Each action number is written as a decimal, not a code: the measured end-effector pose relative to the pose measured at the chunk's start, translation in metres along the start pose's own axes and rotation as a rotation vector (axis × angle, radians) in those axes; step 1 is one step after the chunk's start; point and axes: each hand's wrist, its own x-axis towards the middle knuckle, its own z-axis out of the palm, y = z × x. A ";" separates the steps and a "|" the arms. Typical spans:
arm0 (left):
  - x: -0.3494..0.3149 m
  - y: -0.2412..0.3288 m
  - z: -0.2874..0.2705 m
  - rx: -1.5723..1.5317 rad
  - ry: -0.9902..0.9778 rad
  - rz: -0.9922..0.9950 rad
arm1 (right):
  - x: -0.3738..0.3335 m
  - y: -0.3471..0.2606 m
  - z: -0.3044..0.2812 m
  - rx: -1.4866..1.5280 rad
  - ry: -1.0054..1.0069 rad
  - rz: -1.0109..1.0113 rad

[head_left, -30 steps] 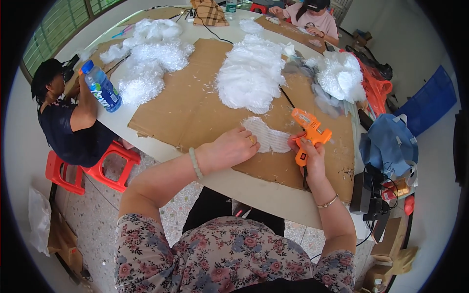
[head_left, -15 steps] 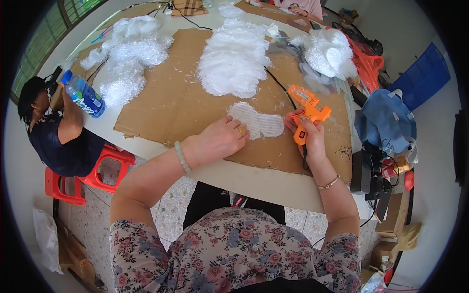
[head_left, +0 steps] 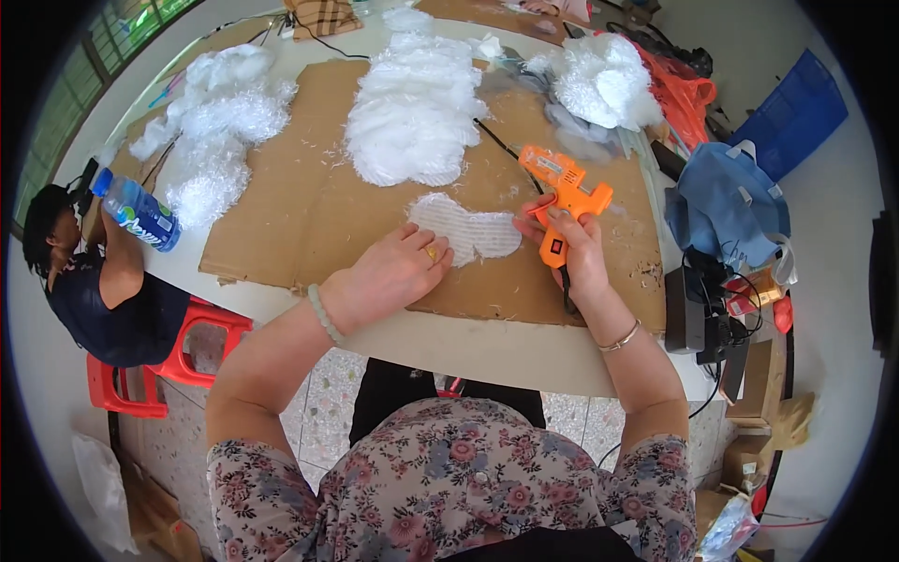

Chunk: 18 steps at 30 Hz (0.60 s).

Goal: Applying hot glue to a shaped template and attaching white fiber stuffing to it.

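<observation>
A flat white fluffy pad (head_left: 473,232), striped on its surface and pinched in at the middle, lies on the brown cardboard (head_left: 309,187). At its left edge is my left hand (head_left: 401,267), palm down, with bent fingers closed on the rim; the fingertips are partly hidden. My right hand (head_left: 579,248) is wrapped round the handle of an orange hot glue gun (head_left: 567,192), just off the pad's right end. A dark cord runs down from the gun's handle. Beyond the pad, a long stack of similar white fluffy pads (head_left: 412,112) covers part of the cardboard.
Loose white fibre (head_left: 220,122) is heaped at the left, near a blue-capped bottle (head_left: 140,211). More white fluff (head_left: 609,80) sits at the back right beside a red plastic bag (head_left: 684,94). A blue bag (head_left: 730,201) and black boxes line the right edge. Another person (head_left: 103,272) sits at the left.
The whole scene has shifted a little to the left in view. My hands keep nearly the same places around the pad, and the glue gun stays in my right hand.
</observation>
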 end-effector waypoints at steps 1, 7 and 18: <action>0.000 0.000 -0.001 -0.006 -0.021 0.013 | -0.001 0.000 0.001 -0.007 -0.011 -0.001; -0.002 0.002 -0.005 -0.026 -0.121 -0.009 | -0.005 -0.005 0.009 -0.036 -0.063 0.005; -0.003 0.001 0.004 0.016 -0.018 0.038 | 0.000 0.007 0.033 0.019 -0.105 0.179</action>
